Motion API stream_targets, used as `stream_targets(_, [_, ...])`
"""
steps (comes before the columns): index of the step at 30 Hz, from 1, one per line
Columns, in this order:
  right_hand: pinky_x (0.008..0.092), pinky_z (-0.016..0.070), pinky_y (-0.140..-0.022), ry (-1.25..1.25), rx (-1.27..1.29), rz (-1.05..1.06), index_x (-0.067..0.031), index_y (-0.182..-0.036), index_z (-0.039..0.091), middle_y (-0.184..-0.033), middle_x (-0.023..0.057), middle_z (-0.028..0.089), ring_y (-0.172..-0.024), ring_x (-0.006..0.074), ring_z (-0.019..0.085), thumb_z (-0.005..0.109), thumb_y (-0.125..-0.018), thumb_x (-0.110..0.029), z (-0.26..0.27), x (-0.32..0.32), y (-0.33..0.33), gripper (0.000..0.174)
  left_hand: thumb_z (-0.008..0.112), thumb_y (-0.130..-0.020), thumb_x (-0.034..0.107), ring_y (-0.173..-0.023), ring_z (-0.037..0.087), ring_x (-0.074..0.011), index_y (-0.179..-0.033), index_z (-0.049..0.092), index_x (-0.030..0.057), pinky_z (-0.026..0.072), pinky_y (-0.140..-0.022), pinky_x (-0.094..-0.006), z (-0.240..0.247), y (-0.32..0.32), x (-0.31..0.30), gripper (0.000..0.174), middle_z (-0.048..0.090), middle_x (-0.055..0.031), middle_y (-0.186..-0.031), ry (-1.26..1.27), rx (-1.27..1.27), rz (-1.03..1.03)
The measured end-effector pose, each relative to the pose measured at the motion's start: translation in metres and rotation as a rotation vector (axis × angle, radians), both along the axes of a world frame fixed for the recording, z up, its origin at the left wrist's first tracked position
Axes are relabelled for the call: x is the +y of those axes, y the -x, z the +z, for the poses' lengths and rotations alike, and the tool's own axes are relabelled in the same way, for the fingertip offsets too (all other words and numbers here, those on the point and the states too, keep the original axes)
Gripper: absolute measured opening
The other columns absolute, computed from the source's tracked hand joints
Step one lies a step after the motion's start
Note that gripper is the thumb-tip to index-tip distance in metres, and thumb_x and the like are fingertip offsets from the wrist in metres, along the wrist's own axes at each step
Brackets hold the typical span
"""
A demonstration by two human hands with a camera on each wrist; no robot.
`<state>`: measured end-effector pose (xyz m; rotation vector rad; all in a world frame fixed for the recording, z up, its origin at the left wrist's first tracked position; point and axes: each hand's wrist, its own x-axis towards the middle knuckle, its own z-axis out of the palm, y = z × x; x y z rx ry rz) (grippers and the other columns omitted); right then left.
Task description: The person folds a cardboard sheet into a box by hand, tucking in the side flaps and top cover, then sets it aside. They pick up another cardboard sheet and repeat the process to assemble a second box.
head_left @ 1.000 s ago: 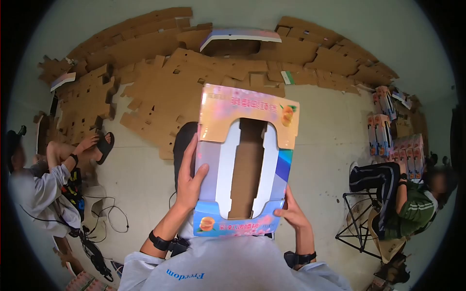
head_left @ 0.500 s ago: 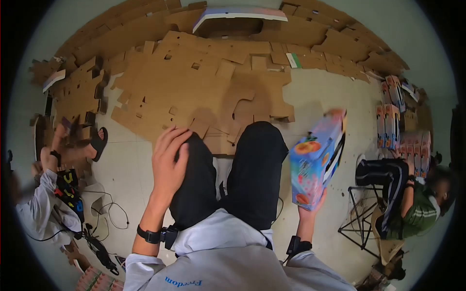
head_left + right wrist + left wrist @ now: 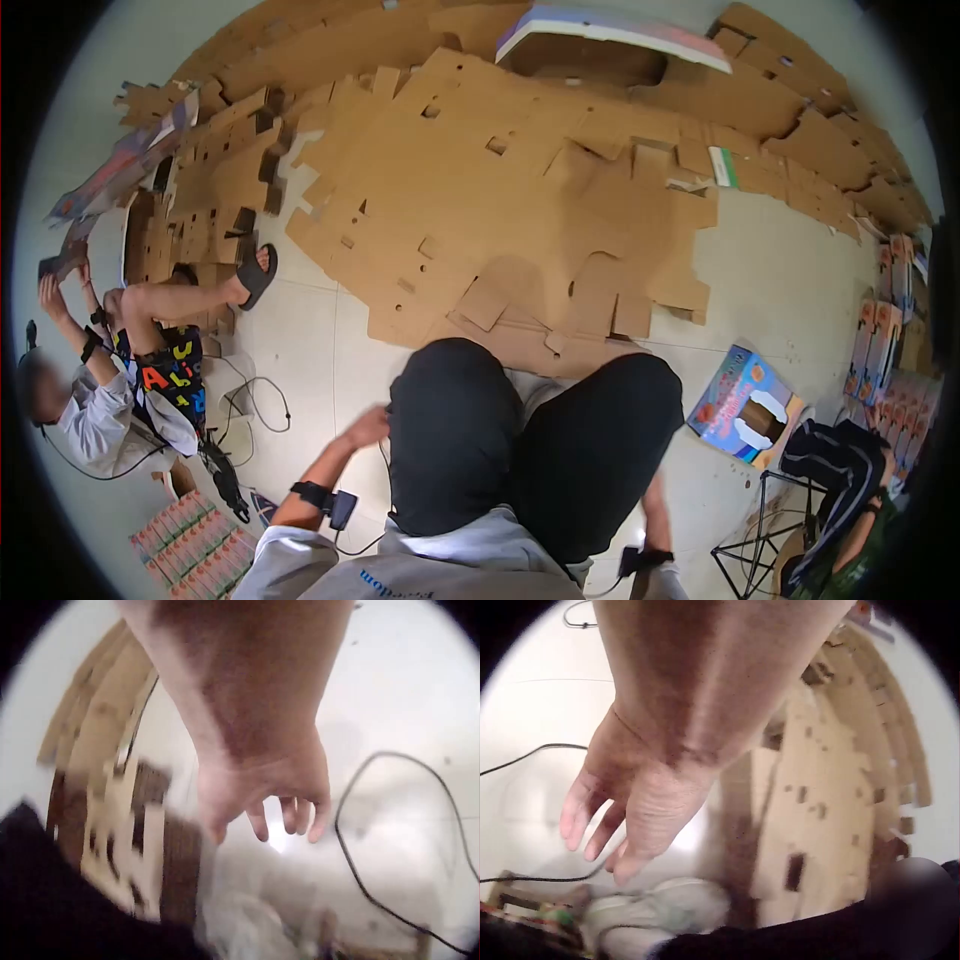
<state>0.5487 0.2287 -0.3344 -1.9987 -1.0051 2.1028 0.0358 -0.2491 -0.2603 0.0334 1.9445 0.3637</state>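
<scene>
My left hand (image 3: 370,428) hangs beside the left knee, holding nothing. In the left wrist view its fingers (image 3: 577,817) droop loosely above the pale floor, near a shoe (image 3: 682,904). Beside the right thigh hangs my right hand (image 3: 655,515), partly hidden by the leg in the head view. The right wrist view shows its fingers (image 3: 259,821) apart and loosely bent, with nothing between them. A printed carton (image 3: 722,405) in blue and orange, with a cut-out window, lies on the floor to my right, away from both hands.
Flat cardboard sheets (image 3: 480,200) cover the floor ahead. To the left a seated person (image 3: 110,400) lifts a printed cardboard piece (image 3: 120,175). Another person's dark trousers (image 3: 835,460) and a folding stool frame (image 3: 760,545) are at right. Packed cartons (image 3: 190,535) stand lower left; black cable (image 3: 360,877) loops across the floor.
The carton, first held in both hands, then by the right hand alone, now lies on the floor at right. Both hands have dropped beside the legs. The left person has raised a cardboard piece.
</scene>
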Motion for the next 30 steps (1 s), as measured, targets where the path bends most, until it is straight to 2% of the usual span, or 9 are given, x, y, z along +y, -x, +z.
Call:
stream_targets(3, [0.0379,0.0554,-0.086,0.290,-0.268,0.041,-0.0084,-0.136,0.060,-0.112,0.0060,0.067,-0.101,0.0195,0.065,0.049,-0.110,-0.040,0.022,-0.064,0.020,0.043,0.059,-0.099,0.007,-0.103,0.068,-0.0183,-0.120,0.070,0.0026,0.0535,-0.094,-0.0359,-0.011,-0.079,-0.050,0.025,0.075,-0.0083,-0.107,0.134,-0.277,0.201])
stream_targets(8, [0.0380,0.0565,-0.088,0.406,-0.371,0.106,-0.0076,-0.133,0.060,-0.112,0.0069,0.067,-0.100,0.0204,0.066,0.049,-0.110,-0.036,0.046,-0.109,0.030,0.038,0.060,-0.099,0.010,-0.104,0.068,-0.0190,-0.119,0.070,0.0022,0.0535,-0.094,-0.0362,0.003,-0.148,-0.076,0.024,0.075,-0.0091,-0.107,0.241,-0.363,0.560])
stream_targets(12, [0.0381,0.0574,-0.089,0.443,-0.393,0.148,-0.0069,-0.131,0.060,-0.111,0.0077,0.067,-0.100,0.0211,0.067,0.050,-0.110,-0.033,0.052,-0.128,0.032,0.035,0.060,-0.099,0.012,-0.105,0.068,-0.0196,-0.119,0.070,0.0019,0.0535,-0.094,-0.0365,0.013,-0.169,-0.085,0.024,0.075,-0.0097,-0.106,0.257,-0.345,0.685])
stream_targets(17, [0.0383,0.0586,-0.091,0.445,-0.353,0.195,-0.0060,-0.128,0.060,-0.111,0.0086,0.067,-0.099,0.0219,0.069,0.050,-0.111,-0.029,0.041,-0.143,0.031,0.030,0.061,-0.099,0.014,-0.105,0.068,-0.0203,-0.118,0.069,0.0015,0.0535,-0.094,-0.0368,0.012,-0.184,-0.105,0.024,0.075,-0.0105,-0.106,0.228,-0.320,0.736])
stream_targets(21, [0.0384,0.0595,-0.092,0.435,-0.267,0.273,-0.0054,-0.125,0.060,-0.111,0.0094,0.067,-0.099,0.0226,0.070,0.051,-0.111,-0.026,0.016,-0.156,0.041,0.027,0.061,-0.100,0.016,-0.106,0.068,-0.0209,-0.117,0.069,0.0012,0.0535,-0.093,-0.0370,0.005,-0.205,-0.136,0.024,0.075,-0.0111,-0.106,0.187,-0.299,0.764])
stream_targets(24, [0.0385,0.0602,-0.093,0.385,-0.153,0.313,-0.0048,-0.123,0.060,-0.111,0.0100,0.067,-0.098,0.0232,0.071,0.051,-0.111,-0.024,0.000,-0.139,0.065,0.024,0.062,-0.100,0.017,-0.106,0.067,-0.0213,-0.116,0.069,0.0010,0.0536,-0.093,-0.0372,0.004,-0.220,-0.162,0.024,0.075,-0.0116,-0.106,0.129,-0.287,0.806])
stream_targets(28, [0.0386,0.0611,-0.094,0.191,0.217,0.200,-0.0042,-0.121,0.061,-0.110,0.0107,0.067,-0.098,0.0239,0.072,0.051,-0.112,-0.021,0.005,-0.066,0.161,0.021,0.062,-0.100,0.019,-0.107,0.067,-0.0219,-0.116,0.069,0.0007,0.0536,-0.093,-0.0374,0.011,-0.222,-0.191,0.025,0.075,-0.0122,-0.105,0.007,-0.257,0.923])
stream_targets(29, [0.0405,0.0611,-0.100,0.095,0.389,0.143,-0.0021,-0.128,0.059,-0.113,0.0122,0.067,-0.106,0.0268,0.073,0.054,-0.111,-0.018,0.011,-0.046,0.199,0.024,0.062,-0.100,0.020,-0.107,0.067,-0.0220,-0.116,0.069,0.0007,0.0536,-0.093,-0.0375,0.013,-0.217,-0.195,0.025,0.075,-0.0124,-0.105,-0.038,-0.249,0.967])
stream_targets(30, [0.0390,0.0591,-0.099,-0.026,0.450,0.196,-0.0033,-0.128,0.061,-0.115,0.0130,0.068,-0.116,0.0288,0.072,0.057,-0.111,-0.019,0.027,-0.032,0.241,0.024,0.062,-0.100,0.020,-0.107,0.067,-0.0221,-0.115,0.069,0.0006,0.0536,-0.093,-0.0375,0.016,-0.210,-0.200,0.026,0.075,-0.0125,-0.105,-0.091,-0.245,1.019])
